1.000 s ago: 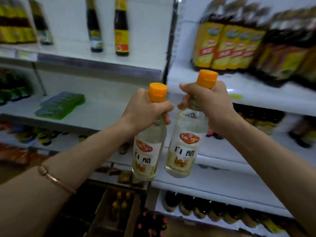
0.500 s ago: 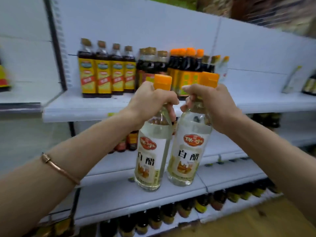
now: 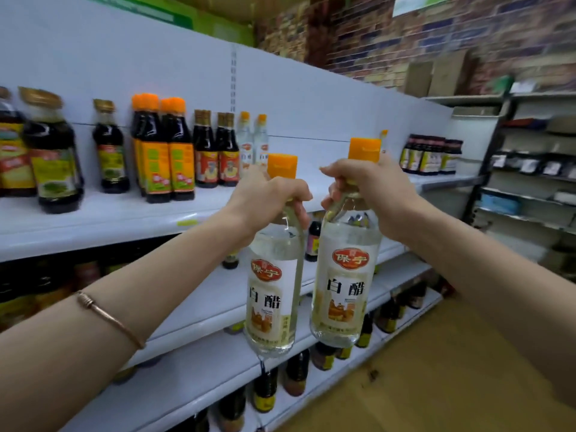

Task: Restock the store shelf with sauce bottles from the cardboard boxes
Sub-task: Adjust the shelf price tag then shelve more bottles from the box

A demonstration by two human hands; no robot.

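Since half a second ago our view has swung right along the aisle: the yellow-labelled bottles have slid towards the left edge, and a brick wall and a grey rack have come in at the right, while both bottles stay gripped in front of us.

From the head camera, we hold two clear bottles by their necks. Our left hand [image 3: 269, 199] curls its fingers round the neck of the left vinegar bottle [image 3: 272, 294], just under its square-shouldered orange cap. Our right hand [image 3: 372, 188] wraps the neck of the right vinegar bottle [image 3: 344, 285] the same way. Both bottles are smooth, rounded and transparent, filled with pale liquid, each with a glossy white label carrying a red emblem and black characters. They hang nearly upright, side by side and just apart, in the air in front of the white shelf [image 3: 103, 222], not resting on it.

A thin coppery bracelet [image 3: 109, 319] circles our left wrist. On the shelf's left half stand dark sauce bottles [image 3: 162, 151] with orange caps and yellow labels; nearer the middle, against the back panel, two matching clear bottles [image 3: 254, 143] stand. More dark bottles [image 3: 430, 155] cluster by the shelf's right end. The brick wall [image 3: 405, 35] looks rough and mottled.
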